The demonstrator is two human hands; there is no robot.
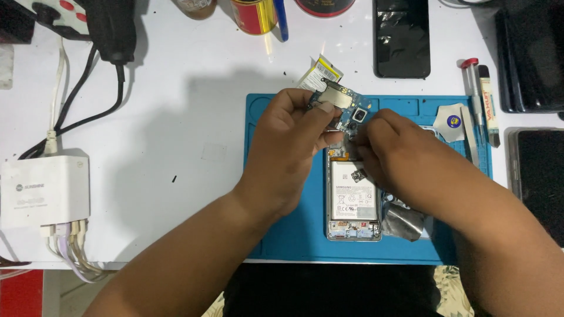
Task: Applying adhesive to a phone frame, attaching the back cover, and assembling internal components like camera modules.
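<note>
left hand (pixel 294 138) pinching circuit board (pixel 339 100), opened phone (pixel 352 202)

Two hands work over the mat: the left hand (pixel 294 138) and the right hand (pixel 390 147). One blue mat (pixel 282 235) lies at the table's near edge. It carries one opened phone (pixel 352 199). One circuit board (pixel 341 100) is there. Two dark phones (pixel 402 35) (pixel 540 176) lie toward the far and right edges. One white charger box (pixel 44 188) sits at the left edge, and one red can (pixel 252 14) at the far edge.
</note>
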